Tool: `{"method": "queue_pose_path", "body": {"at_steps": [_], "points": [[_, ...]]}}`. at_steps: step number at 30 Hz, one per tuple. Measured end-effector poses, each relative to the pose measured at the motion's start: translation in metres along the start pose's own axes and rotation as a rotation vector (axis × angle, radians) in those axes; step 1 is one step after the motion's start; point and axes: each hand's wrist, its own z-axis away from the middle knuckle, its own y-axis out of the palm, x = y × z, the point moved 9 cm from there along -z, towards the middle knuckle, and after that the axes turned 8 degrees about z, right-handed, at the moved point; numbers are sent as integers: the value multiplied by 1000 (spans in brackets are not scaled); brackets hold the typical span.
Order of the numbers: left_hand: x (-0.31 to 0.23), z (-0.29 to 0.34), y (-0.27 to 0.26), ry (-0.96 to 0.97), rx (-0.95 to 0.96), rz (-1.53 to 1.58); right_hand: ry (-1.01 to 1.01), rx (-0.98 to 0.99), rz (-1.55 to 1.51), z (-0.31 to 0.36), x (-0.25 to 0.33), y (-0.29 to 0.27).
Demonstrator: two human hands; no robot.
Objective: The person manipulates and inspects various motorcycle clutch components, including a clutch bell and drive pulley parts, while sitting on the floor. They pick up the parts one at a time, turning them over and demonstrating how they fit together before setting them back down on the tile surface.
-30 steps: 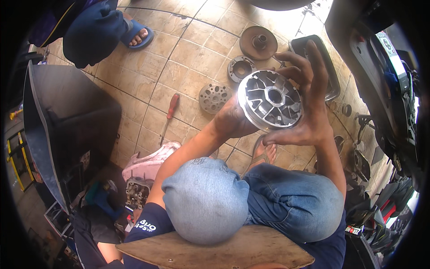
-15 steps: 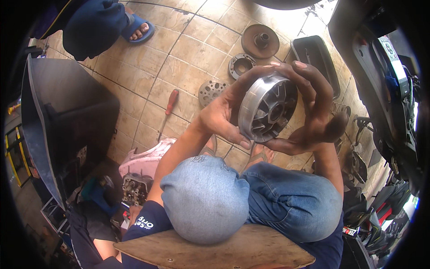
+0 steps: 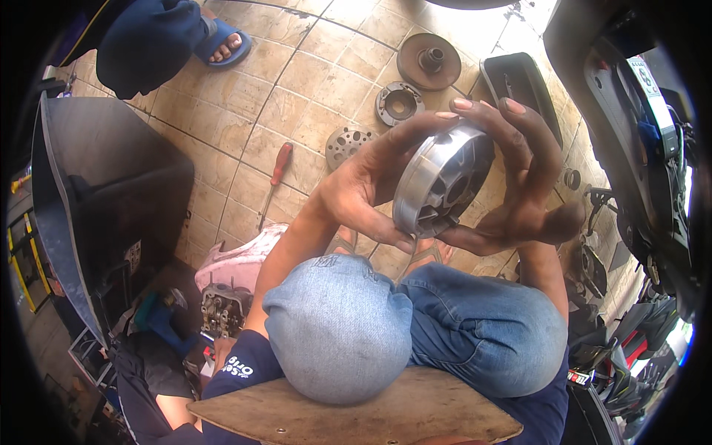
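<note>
A round, shiny metal scooter variator housing (image 3: 437, 182) with ribbed pockets and a hole at its centre is held up above my knees. My left hand (image 3: 361, 187) grips its left rim, the thumb along the lower edge and the fingers reaching over the top. On the opposite side, my right hand (image 3: 523, 211) curls about the right rim, its fingertips at the top edge and its thumb low. The housing stands tilted on edge, with the pocketed face turned toward the right. Part of the far rim is hidden behind my fingers.
On the tiles beyond lie a brown pulley disc (image 3: 423, 67), a metal ring plate (image 3: 398, 104), a drilled disc (image 3: 347, 144) and a red-handled screwdriver (image 3: 280, 167). A black bin (image 3: 130, 163) is at left; a dark tray (image 3: 521, 85) sits far right. Another person's sandalled foot (image 3: 226, 48) shows.
The variator housing has turned slightly in my hands, its pocketed face angling further to the right. My right fingers have shifted a little along its top; both hands keep hold.
</note>
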Motion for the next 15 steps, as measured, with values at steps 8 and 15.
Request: {"method": "queue_pose_path", "body": {"at_steps": [8, 15], "points": [[10, -1, -13, -61, -238, 120, -108, -63, 97, 1, 3, -3], [16, -2, -17, -60, -239, 75, -67, -80, 85, 5, -2, -3]]}}
